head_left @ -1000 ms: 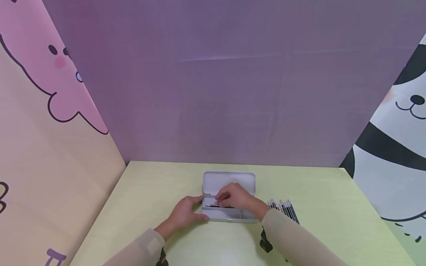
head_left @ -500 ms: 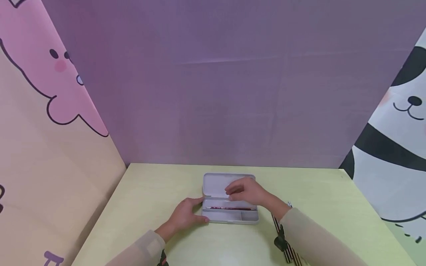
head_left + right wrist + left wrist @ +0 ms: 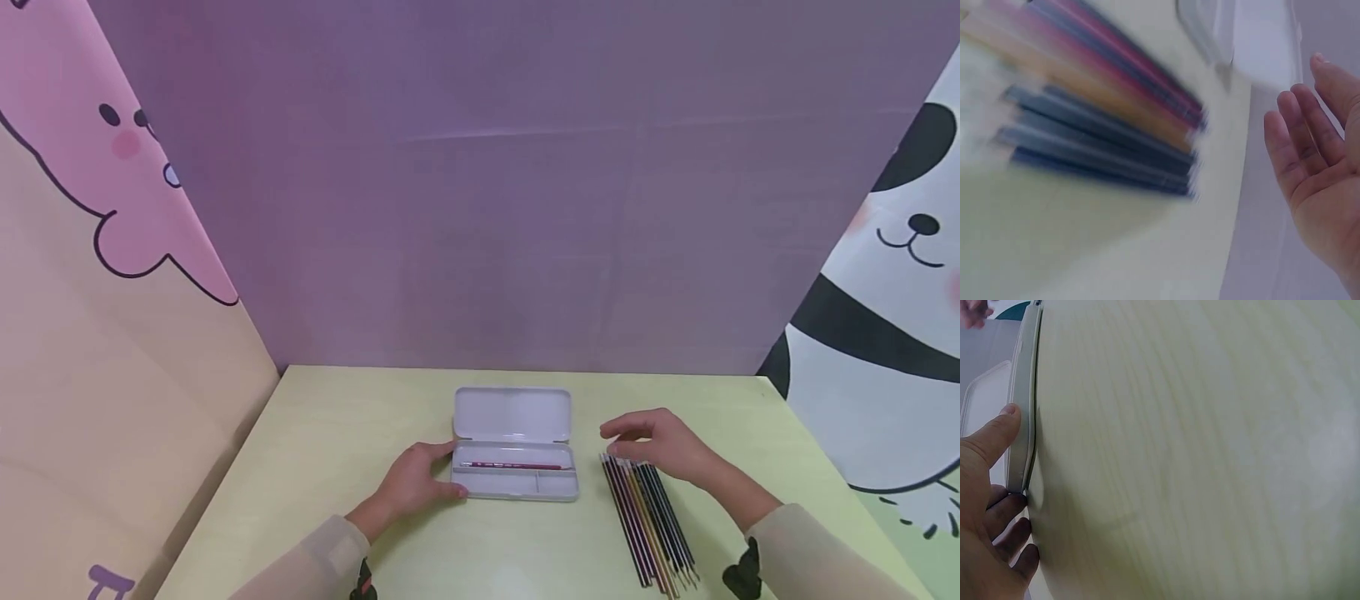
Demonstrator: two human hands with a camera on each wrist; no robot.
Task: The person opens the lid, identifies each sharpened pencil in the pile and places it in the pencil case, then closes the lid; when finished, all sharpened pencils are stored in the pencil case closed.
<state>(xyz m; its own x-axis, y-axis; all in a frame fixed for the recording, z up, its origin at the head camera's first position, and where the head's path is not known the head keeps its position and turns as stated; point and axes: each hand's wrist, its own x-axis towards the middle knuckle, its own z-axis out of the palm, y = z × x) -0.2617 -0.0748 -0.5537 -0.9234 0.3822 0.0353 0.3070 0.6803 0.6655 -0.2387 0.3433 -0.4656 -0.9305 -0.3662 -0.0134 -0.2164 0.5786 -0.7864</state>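
Observation:
An open white pencil case [image 3: 487, 484] lies on the table, its lid [image 3: 513, 414] folded back. One dark red pencil [image 3: 517, 466] rests lengthwise in its rear compartment. My left hand [image 3: 411, 485] holds the case's left end, the thumb along its front side, as the left wrist view also shows; the other fingers [image 3: 1005, 515] are at the end. Right of the case, several pencils [image 3: 670, 523] lie side by side in red, gold and dark tones. Above their far ends hovers my right hand [image 3: 663, 446], holding nothing, its fingers loosely extended and apart from them.
The pale yellow table [image 3: 360, 408] meets a purple backdrop [image 3: 510, 208] behind. Side panels carry a pink cartoon figure [image 3: 135, 192] on the left and a panda [image 3: 885, 333] on the right. A dark wrist camera [image 3: 742, 572] sits under the right sleeve.
My right hand has left the case and moved right to above the loose pencils. The red pencil lies released in the compartment. My left hand stays on the case.

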